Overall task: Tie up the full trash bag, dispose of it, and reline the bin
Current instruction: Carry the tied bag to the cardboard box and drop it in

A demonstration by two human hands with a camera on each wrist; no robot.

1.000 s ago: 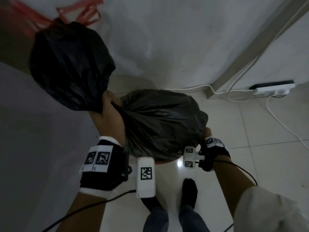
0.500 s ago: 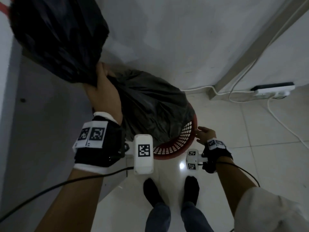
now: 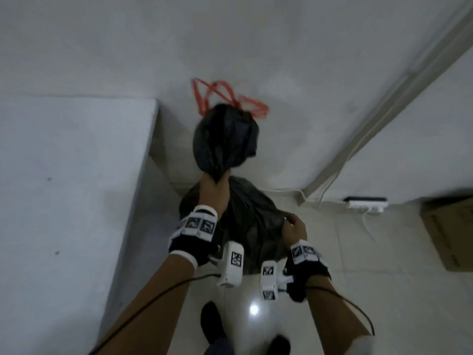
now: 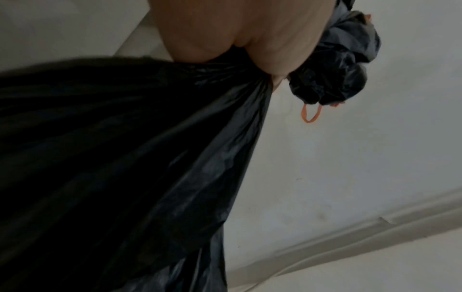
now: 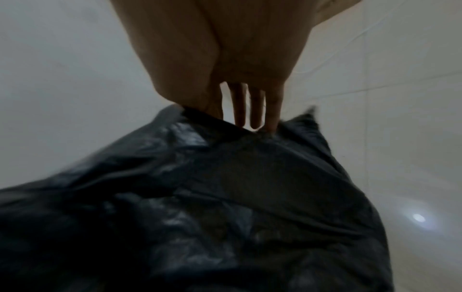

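Count, head view. Hands: two, left hand (image 3: 213, 190) and right hand (image 3: 294, 228). Black trash bag (image 3: 253, 226): one, its gathered upper part ballooned above the left hand. Red drawstring loops (image 3: 225, 98): at least two, blurred. Wrist cameras: two. Power strip (image 3: 366, 203): one. Cardboard box (image 3: 450, 231): one. Feet: two.

The trash bag (image 3: 245, 226) stands on the floor (image 3: 384, 290) near the wall (image 3: 281, 60); a power strip (image 3: 365, 203) lies to its right, a box (image 3: 450, 234) further right.
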